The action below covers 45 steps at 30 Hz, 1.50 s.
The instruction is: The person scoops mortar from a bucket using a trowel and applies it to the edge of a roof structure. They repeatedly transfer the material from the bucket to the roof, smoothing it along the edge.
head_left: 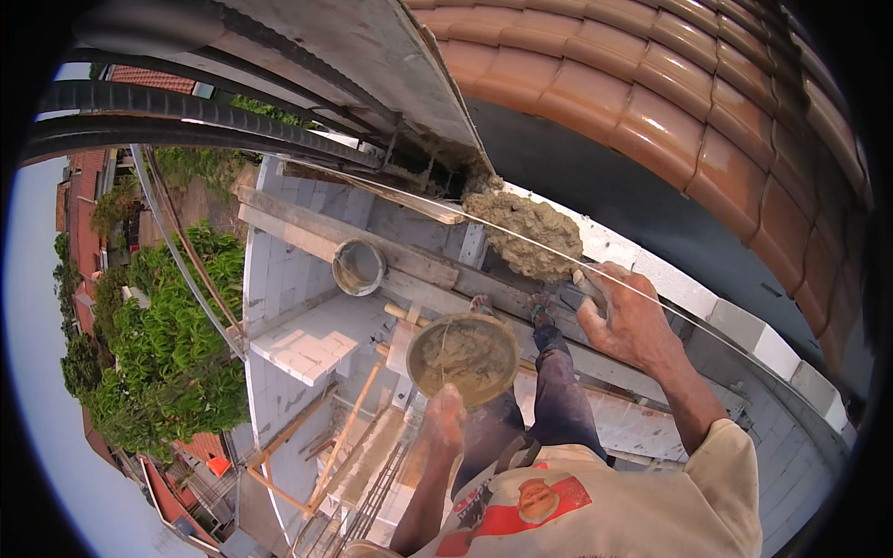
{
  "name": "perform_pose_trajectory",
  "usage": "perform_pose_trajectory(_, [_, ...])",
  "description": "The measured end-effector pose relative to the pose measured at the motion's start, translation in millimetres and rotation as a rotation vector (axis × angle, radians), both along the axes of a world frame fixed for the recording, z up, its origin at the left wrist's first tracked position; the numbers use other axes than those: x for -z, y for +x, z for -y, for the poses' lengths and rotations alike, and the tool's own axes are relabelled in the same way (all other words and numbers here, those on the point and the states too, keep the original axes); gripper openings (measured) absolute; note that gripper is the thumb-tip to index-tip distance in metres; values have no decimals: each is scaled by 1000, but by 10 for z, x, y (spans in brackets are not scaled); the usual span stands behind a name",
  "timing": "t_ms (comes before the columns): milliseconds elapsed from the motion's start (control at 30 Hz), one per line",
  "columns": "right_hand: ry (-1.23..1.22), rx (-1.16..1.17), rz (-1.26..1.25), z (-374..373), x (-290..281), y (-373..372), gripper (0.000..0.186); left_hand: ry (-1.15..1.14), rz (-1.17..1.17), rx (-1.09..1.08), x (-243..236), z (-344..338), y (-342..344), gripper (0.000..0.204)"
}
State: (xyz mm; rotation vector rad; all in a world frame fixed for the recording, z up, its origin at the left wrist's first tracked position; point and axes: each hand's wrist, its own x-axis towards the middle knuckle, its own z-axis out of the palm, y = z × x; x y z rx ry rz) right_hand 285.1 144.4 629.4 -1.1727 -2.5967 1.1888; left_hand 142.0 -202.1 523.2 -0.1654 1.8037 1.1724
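Observation:
My left hand (445, 414) is closed on the near side of a bucket (507, 367) of wet grey mortar (460, 353), at its wire handle, above my legs. My right hand (623, 316) is closed on what looks like a trowel (572, 296), its blade mostly hidden. Just beyond it, a lumpy mass of mortar (521, 237) sits along the white block wall top (609, 246), below the lower end of a propped board (433, 88). A thin string (670, 307) runs diagonally across the mortar and passes by my right hand.
My feet (541, 307) stand on plank scaffolding (419, 279). A second bucket (358, 265) rests on the planks to the left. Dark ribbed bars (186, 102) cross at upper left. A tiled roof (679, 130) overhangs at right. Poles (344, 437) and a drop toward trees (172, 344) lie left.

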Motion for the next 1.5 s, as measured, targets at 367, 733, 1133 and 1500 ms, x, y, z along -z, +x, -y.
perform_pose_trajectory(367, [442,11,-398,-52,651,-853,55,-99,60,34,-16,31,75,34])
perform_pose_trajectory(733, [-978,248,-209,1701,968,28,48,-158,-129,455,189,138,240,32])
perform_pose_trajectory(1133, [-1568,446,-421,2102,1103,-35,30,-141,-209,697,-112,-12,205,31])
perform_pose_trajectory(1500, [-1383,266,-446,1880,190,-188,27,111,-167,-185,89,164,613,118])
